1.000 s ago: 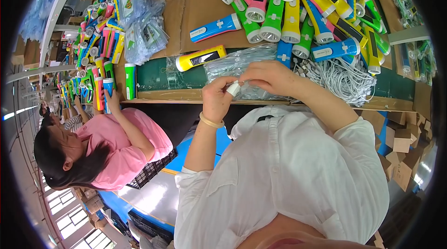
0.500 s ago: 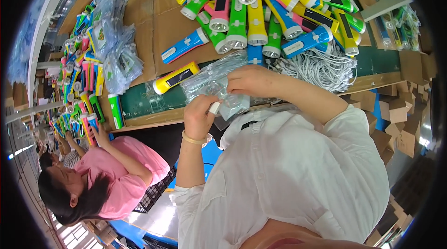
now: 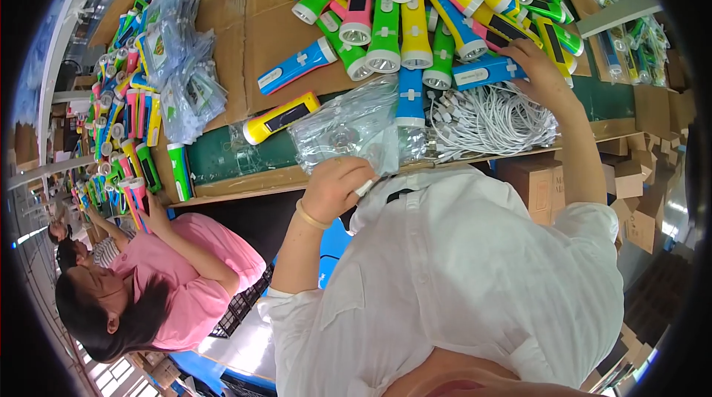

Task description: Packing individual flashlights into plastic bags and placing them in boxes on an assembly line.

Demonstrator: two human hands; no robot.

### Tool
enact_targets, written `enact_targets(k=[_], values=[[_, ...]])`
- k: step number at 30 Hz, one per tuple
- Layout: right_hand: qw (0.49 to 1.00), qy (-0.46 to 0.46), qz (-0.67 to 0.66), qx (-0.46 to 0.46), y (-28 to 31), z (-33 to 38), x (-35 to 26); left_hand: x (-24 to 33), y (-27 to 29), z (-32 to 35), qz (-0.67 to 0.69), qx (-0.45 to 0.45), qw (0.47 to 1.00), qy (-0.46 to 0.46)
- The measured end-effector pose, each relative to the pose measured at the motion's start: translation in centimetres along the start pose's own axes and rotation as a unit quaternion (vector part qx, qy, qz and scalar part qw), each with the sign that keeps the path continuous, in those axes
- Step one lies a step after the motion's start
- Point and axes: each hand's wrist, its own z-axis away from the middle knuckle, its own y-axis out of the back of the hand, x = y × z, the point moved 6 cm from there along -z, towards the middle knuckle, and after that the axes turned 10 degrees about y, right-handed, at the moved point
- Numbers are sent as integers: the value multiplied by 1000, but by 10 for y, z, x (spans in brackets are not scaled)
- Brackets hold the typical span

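Note:
My left hand [image 3: 337,188] is closed at the table's front edge, pinching a clear plastic bag [image 3: 386,156]. Something small and white shows at its thumb; I cannot tell what it is. At the right, my right hand [image 3: 540,76] closes round the lamp end of a blue flashlight [image 3: 478,73], hiding that end. This flashlight lies on the near side of a heap of flashlights, just above a bundle of white cables [image 3: 493,121]. Another blue flashlight [image 3: 410,96] lies lamp end toward me, between the cables and a stack of clear bags [image 3: 337,130].
A yellow flashlight [image 3: 282,119] and a blue one [image 3: 297,67] lie left of the heap. Bagged flashlights [image 3: 182,85] are piled farther left. A person in pink [image 3: 185,278] works at the left, holding flashlights. Cardboard boxes [image 3: 530,185] stand right, below the table.
My right hand has left the bag beside my left hand and moved right and away to the blue flashlight. My left hand has shifted slightly right, staying at the bag.

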Motion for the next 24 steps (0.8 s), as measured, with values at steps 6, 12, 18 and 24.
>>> enact_targets(k=[6, 12, 18, 24], values=[[967, 82, -240, 11, 33, -3, -69, 11, 6, 1, -36, 22, 999, 14], [913, 209, -289, -197, -2, -57, -143, 24, 17, 0, -71, 46, 996, -14], [904, 157, -260, -301, -27, -83, -157, 31, 27, 18, -90, 60, 994, 10], [878, 103, -360, -300, -33, -107, -156, 38, 35, 18, -76, 83, 994, -12]])
